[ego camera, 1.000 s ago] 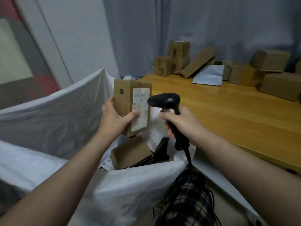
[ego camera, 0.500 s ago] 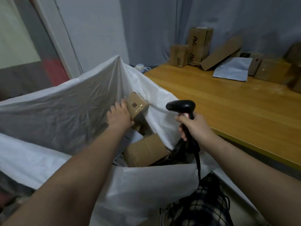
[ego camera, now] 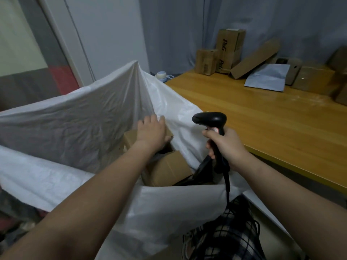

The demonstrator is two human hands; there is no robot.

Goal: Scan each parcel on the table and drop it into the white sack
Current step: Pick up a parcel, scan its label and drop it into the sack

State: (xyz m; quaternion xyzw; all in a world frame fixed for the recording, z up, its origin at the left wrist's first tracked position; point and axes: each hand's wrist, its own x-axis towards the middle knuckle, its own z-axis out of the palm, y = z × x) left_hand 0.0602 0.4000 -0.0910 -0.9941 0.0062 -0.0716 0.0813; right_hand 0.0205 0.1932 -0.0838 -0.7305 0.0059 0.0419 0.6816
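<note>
Left hand [ego camera: 152, 133] atop parcel [ego camera: 130, 138] inside white sack [ego camera: 75, 119], grip unclear; right hand [ego camera: 228, 147] clenched round scanner [ego camera: 210, 119] handle.

One sack [ego camera: 75, 119], left of centre, with two boxes [ego camera: 129, 137] [ego camera: 169, 169] showing inside. Upper right, on one bench [ego camera: 262, 119]: about seven more boxes [ego camera: 205, 61] [ego camera: 230, 49] [ego camera: 255, 58] [ego camera: 290, 72] [ego camera: 315, 79] [ego camera: 339, 57] [ego camera: 341, 94], the rightmost blurred, and one grey mailer [ego camera: 266, 78]. One scanner [ego camera: 210, 119]. Two hands [ego camera: 152, 132] [ego camera: 229, 147].

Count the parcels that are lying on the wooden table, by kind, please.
Cardboard boxes: 7 (the two at the right edge are cut off and blurred)
Grey mailer bag: 1
Total: 8
</note>
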